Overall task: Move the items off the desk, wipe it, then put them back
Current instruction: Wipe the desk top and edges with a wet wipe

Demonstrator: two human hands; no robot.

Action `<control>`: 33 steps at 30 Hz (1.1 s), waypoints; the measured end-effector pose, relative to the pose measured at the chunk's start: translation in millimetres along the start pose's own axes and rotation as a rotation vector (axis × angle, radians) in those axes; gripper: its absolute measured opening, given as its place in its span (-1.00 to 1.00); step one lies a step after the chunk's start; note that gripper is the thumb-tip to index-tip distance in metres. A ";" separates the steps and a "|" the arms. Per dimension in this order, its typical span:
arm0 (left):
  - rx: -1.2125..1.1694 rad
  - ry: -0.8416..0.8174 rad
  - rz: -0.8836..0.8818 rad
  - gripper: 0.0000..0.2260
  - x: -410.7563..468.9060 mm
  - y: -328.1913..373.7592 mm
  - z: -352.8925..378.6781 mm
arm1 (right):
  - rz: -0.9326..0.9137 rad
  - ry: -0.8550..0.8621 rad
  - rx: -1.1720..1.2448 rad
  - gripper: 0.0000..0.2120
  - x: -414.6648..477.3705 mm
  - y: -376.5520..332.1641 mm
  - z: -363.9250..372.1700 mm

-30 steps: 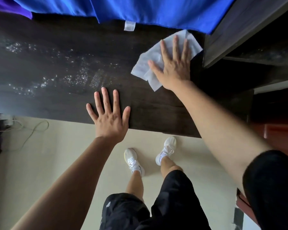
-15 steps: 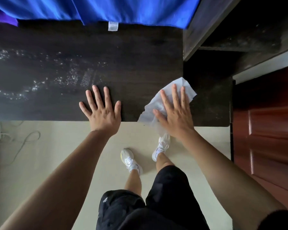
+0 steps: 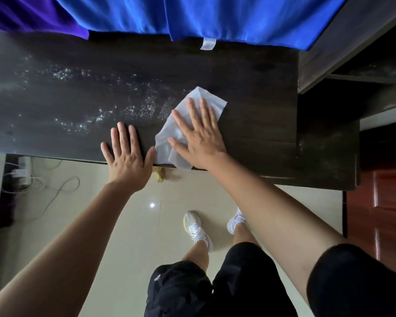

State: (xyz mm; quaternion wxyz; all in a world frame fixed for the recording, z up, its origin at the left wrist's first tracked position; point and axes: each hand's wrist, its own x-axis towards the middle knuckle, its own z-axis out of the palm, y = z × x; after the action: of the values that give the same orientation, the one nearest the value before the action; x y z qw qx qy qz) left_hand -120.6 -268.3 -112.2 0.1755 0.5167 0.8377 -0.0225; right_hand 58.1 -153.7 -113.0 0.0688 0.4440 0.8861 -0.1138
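1. Two bare hands lie on one dark wooden bench (image 3: 256,83), seen from the head view. Entries run left to right.
2. Far left, 9 o'clock of the frame: a white power strip (image 3: 23,170) sits on the pale tiled floor (image 3: 124,213), with white cables (image 3: 55,193) trailing from it.
3. At 11 o'clock: a purple cloth (image 3: 32,17) covers the bench's far edge. A blue cloth (image 3: 192,14) beside it runs toward 1 o'clock and carries a small white tag (image 3: 208,43).
4. Left half of the bench: scattered wet droplets (image 3: 89,120), glinting.
5. Left hand (image 3: 129,161): palm down on the near edge of the bench, fingers straight, pointing to 12 o'clock. Grip wide, holding nothing. The thumb is just beside the wipe.
6. White wipe (image 3: 165,154): flat on the bench right of centre, by the near edge. Its corners show at 12 and 7 o'clock of the right hand, and the lower corner overhangs the edge slightly.
7. Right hand (image 3: 201,138): flat on the wipe, fingers spread and pressing down. Grip wide, not curled round it.
8. At 6 o'clock: white shoes (image 3: 196,227) on the floor.
9. Far right, 3 o'clock: a red-brown door (image 3: 389,202).
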 end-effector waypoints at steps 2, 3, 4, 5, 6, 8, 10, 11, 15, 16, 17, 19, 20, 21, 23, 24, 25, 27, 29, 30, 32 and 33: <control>0.003 0.001 0.023 -0.29 1.7 -2.1 2.6 | -0.075 -0.025 -0.027 -0.27 9.0 1.8 -2.5; -0.003 0.003 0.024 -0.29 1.9 -1.6 3.0 | -0.094 -0.031 -0.032 -0.27 10.1 9.7 -3.9; -0.007 0.005 0.023 -0.30 1.8 -1.1 3.0 | -0.072 -0.033 -0.030 -0.27 10.0 21.4 -5.4; -0.007 0.008 0.023 -0.30 2.3 -0.8 2.7 | -0.006 -0.032 -0.022 -0.27 9.5 36.3 -7.2; -0.005 0.012 0.025 -0.30 2.7 -0.4 2.6 | 0.084 -0.027 -0.012 -0.27 9.2 53.5 -9.6; 0.000 0.014 0.028 -0.31 3.0 -0.2 1.9 | 0.246 -0.031 0.012 -0.26 9.5 90.1 -15.7; 0.005 0.014 0.032 -0.31 1.9 0.0 2.6 | 0.356 -0.040 0.019 -0.24 17.3 118.2 -21.8; 0.003 0.016 0.034 -0.31 1.3 0.2 3.0 | 0.408 -0.040 0.029 -0.24 25.9 125.8 -24.6; 0.012 0.022 0.048 -0.31 2.5 0.1 2.1 | 0.502 0.029 0.065 -0.28 79.3 110.3 -35.5; 0.017 0.020 0.048 -0.31 2.5 0.3 1.8 | 0.447 0.028 0.057 -0.29 94.3 97.3 -38.3; 0.020 0.020 0.047 -0.32 2.4 0.6 1.8 | 0.356 0.015 0.042 -0.31 108.2 81.4 -41.0; 0.019 0.020 0.046 -0.32 2.0 1.2 2.1 | 0.125 -0.013 0.020 -0.35 130.3 42.2 -44.1; 0.018 0.024 0.044 -0.32 1.7 0.9 2.2 | 0.015 -0.031 0.012 -0.36 137.6 21.1 -43.5; 0.019 0.029 0.044 -0.32 1.6 0.6 2.6 | -0.078 -0.046 -0.001 -0.37 142.5 1.9 -42.2; 0.026 0.038 0.043 -0.32 1.6 0.3 2.7 | -0.193 -0.063 -0.030 -0.38 146.7 -20.1 -39.0; 0.030 0.040 0.043 -0.33 1.3 0.2 2.6 | -0.231 -0.068 -0.043 -0.39 148.2 -19.2 -38.7; 0.034 0.041 0.041 -0.33 0.9 0.3 2.4 | -0.256 -0.064 -0.046 -0.38 150.7 -11.1 -40.0; 0.038 0.033 0.037 -0.33 0.8 0.4 1.4 | -0.205 -0.042 -0.013 -0.39 157.2 20.0 -45.5; 0.040 0.019 0.029 -0.33 0.7 0.9 -0.8 | -0.074 -0.035 0.033 -0.40 159.9 55.7 -51.9; 0.037 0.014 0.026 -0.33 0.6 1.5 -2.1 | -0.047 -0.034 0.033 -0.40 159.1 70.0 -53.0; 0.026 0.003 0.024 -0.33 -0.5 2.6 -5.6 | -0.061 -0.025 0.019 -0.39 155.5 82.8 -51.9; 0.020 0.002 0.024 -0.33 -0.9 2.5 -7.7 | -0.059 -0.021 0.022 -0.38 153.5 81.8 -51.0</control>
State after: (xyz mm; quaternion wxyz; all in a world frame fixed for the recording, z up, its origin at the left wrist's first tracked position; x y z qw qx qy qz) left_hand -120.2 -266.3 -104.3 0.1698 0.5286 0.8312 -0.0285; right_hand 31.1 25.5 -109.4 0.0697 0.4173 0.8967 -0.1300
